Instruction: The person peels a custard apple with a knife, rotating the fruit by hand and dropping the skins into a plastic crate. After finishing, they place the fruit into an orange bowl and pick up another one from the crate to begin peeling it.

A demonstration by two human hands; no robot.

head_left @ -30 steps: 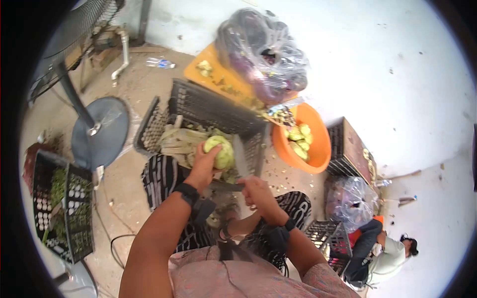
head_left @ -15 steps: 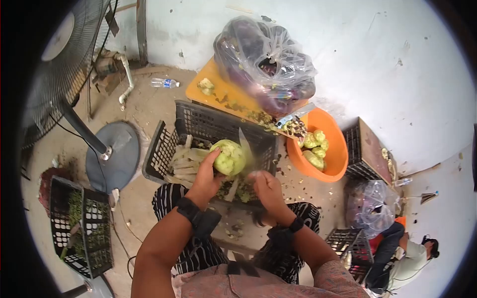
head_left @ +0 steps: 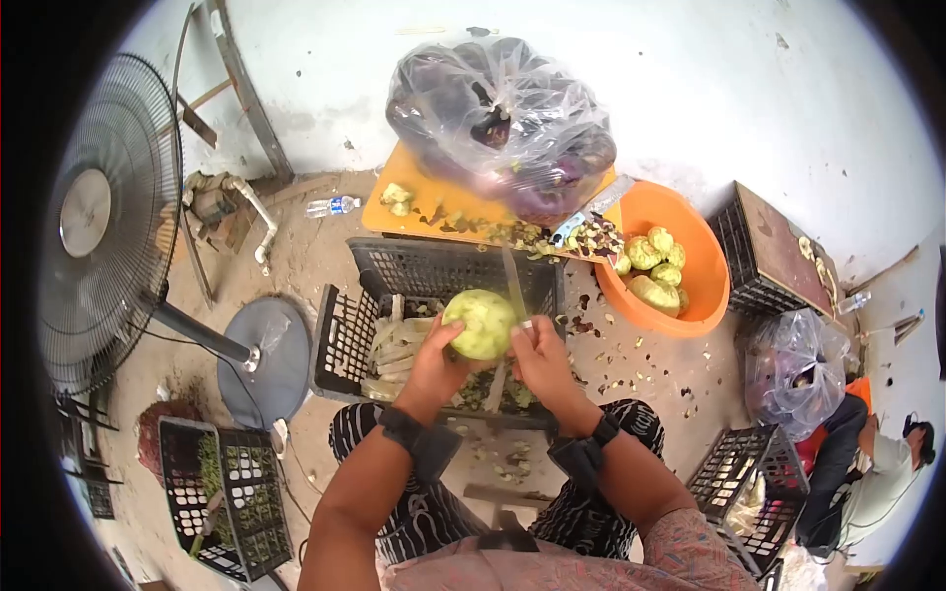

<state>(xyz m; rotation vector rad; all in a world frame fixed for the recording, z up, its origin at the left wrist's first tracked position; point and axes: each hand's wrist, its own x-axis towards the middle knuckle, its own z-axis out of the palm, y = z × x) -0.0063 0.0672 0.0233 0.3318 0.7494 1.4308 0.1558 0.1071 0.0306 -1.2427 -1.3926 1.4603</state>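
My left hand [head_left: 434, 366] holds a round, pale green peeled eggplant [head_left: 479, 325] from its left and lower side. In my right hand [head_left: 544, 366] is a knife [head_left: 513, 281], its blade pointing up beside the eggplant's right edge. The knife's handle is hidden in my fingers, and my right thumb is close against the eggplant. Both hands are above a black plastic crate [head_left: 335, 340], which contains long pale pieces [head_left: 394, 347] and green scraps.
Behind the crate, an orange board [head_left: 414, 215] carries a clear bag of purple eggplants [head_left: 503, 118], peelings and another knife [head_left: 581, 219]. An orange basin [head_left: 711, 295] holds several peeled pieces. A standing fan [head_left: 108, 217] is at left; a seated person [head_left: 877, 483] is at far right.
The knife has come nearer the eggplant, and my right hand has closed in on its right side. My view has shifted, so the surroundings sit differently in the picture.
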